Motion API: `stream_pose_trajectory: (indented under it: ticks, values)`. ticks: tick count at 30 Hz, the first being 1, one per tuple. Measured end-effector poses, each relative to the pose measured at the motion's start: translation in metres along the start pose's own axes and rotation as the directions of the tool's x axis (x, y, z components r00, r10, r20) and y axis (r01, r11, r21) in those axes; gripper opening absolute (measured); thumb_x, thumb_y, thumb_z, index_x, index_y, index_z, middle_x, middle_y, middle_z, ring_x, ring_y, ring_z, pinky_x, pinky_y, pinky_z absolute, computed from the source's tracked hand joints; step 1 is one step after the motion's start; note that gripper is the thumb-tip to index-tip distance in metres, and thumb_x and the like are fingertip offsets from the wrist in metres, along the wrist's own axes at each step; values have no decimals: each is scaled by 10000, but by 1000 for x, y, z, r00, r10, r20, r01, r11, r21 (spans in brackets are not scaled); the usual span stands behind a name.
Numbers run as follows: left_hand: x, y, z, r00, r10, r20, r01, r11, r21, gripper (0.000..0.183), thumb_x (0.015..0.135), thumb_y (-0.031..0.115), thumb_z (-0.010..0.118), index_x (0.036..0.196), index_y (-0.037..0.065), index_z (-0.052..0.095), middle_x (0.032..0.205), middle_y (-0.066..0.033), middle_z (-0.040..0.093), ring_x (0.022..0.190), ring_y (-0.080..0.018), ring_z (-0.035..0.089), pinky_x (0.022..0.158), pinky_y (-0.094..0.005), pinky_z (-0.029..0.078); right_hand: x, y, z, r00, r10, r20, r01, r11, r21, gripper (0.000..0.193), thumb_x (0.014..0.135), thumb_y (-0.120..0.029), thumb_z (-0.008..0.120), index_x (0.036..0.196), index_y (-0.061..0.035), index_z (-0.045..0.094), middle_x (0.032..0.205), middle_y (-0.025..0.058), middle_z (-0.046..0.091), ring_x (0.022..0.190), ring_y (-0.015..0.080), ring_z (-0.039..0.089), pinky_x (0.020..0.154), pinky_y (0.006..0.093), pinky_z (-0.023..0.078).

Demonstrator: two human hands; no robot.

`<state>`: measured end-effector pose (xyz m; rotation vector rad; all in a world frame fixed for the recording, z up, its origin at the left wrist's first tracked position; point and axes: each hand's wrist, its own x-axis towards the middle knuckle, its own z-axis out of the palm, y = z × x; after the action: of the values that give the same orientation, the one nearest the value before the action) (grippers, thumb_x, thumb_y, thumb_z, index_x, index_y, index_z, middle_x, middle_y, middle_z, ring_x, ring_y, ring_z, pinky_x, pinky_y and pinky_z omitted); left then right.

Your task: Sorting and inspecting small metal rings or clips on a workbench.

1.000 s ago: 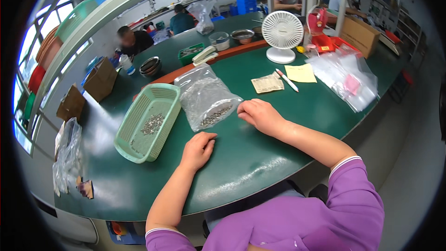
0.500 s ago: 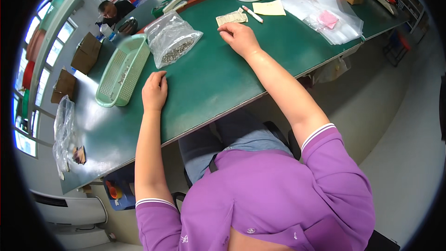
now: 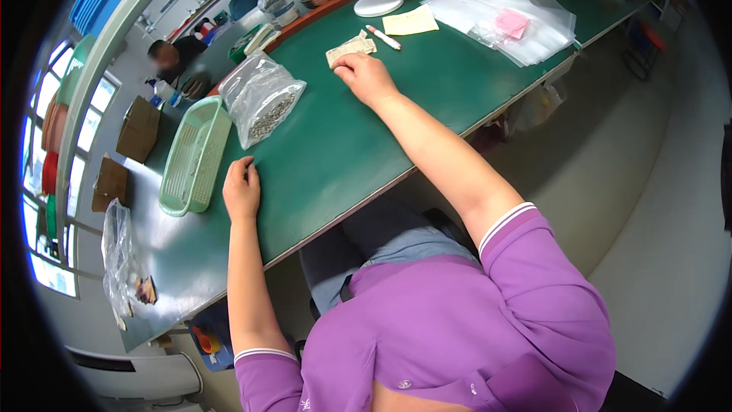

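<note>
My left hand rests on the green tabletop with its fingers loosely curled in, and nothing shows in them. Just beyond it lies a clear plastic bag with many small metal parts gathered in its near end. A pale green perforated basket stands to that hand's left. Farther right, my right hand is also curled, fingertips down, at the near edge of a creased paper slip. No held thing is visible there, and its fingertips are partly hidden. A white and red marker pen lies just past the slip.
A yellow paper sheet, a white fan and clear plastic bags with a pink piece lie at the back. Cardboard boxes stand at the left. Another person sits beyond the table.
My view has shifted, so the table's things appear farther left and mostly lower. Both hands keep nearly the same places beside the bag and the paper slip.
</note>
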<state>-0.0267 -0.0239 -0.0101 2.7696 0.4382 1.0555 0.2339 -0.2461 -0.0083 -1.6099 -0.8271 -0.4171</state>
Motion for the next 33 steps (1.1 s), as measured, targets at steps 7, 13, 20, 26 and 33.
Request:
stream_pose_trajectory:
  ticks: [7,13,20,26,33]
  values:
    - [0,-1,1,998,56,23,-55,998,-40,144,901,57,593,1031,43,653,965,-126,659,856,-302,649,749,-366,517,-2,-4,4,997,-10,74,11,1000,-12,140,863,-156,611,928,-68,699,955,139,703,923,327,665,825,422,529]
    - [0,-6,3,998,36,55,-27,988,-150,133,906,32,594,1027,19,647,940,-130,652,835,-279,644,737,-353,513,-4,-14,15,982,-2,187,-7,999,43,166,863,-159,577,967,-94,688,958,141,703,915,339,667,816,427,537]
    - [13,13,24,975,-13,224,118,880,-460,83,943,58,591,971,23,661,831,-75,649,678,-149,586,625,-262,461,-10,-26,31,873,-372,316,413,908,-73,194,853,-149,616,1043,-144,655,905,86,678,894,302,642,794,426,514]
    - [52,25,51,803,-50,594,579,302,-757,288,1032,344,494,983,69,564,775,-54,598,487,-90,460,405,-215,345,8,-55,51,631,-613,475,696,718,4,308,893,-184,510,1187,-158,600,903,31,645,924,230,623,823,368,485]
    - [61,18,54,748,7,663,651,185,-736,339,995,413,554,965,76,587,786,-37,606,492,-82,484,362,-197,346,9,-45,56,520,-705,481,790,612,43,267,892,-197,516,1135,-160,623,806,17,647,823,238,628,737,372,502]
